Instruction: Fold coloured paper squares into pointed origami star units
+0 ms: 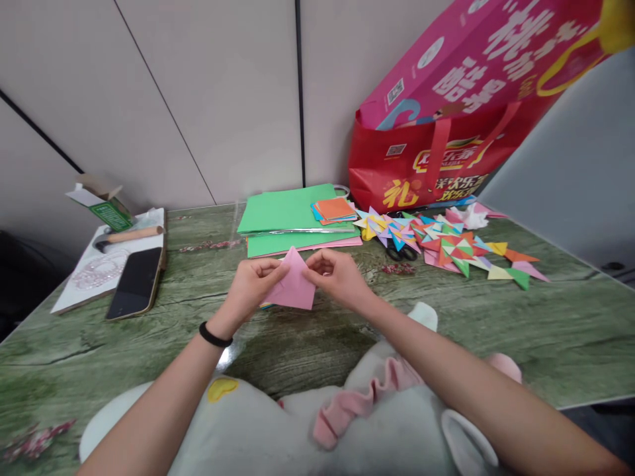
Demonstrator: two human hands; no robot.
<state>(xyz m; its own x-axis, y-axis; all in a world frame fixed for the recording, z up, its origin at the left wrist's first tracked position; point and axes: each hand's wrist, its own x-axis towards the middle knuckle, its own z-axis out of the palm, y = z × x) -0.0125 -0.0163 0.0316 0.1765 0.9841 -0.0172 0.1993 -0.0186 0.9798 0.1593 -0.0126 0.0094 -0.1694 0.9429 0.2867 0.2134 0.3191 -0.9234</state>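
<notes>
A pink sheet of paper [294, 287], pointed at the top, is held up above the green wood-patterned table [198, 357]. My left hand [251, 284] pinches its left edge between thumb and fingers. On the other side, my right hand [338, 274] grips the upper right edge, fingers curled. Bits of coloured paper peek out beneath the pink sheet. Behind the hands lie green sheets [282, 208], with a small stack of orange and blue squares [336, 209] on them. A black band circles my left wrist.
Folded paper pieces [456, 248] and black scissors [401, 251] lie right. Red bag [387, 162] stands behind them. At left are a phone [135, 283], a hammer [133, 235] and a green box [110, 213]. A grey plush [258, 430] sits at the front edge.
</notes>
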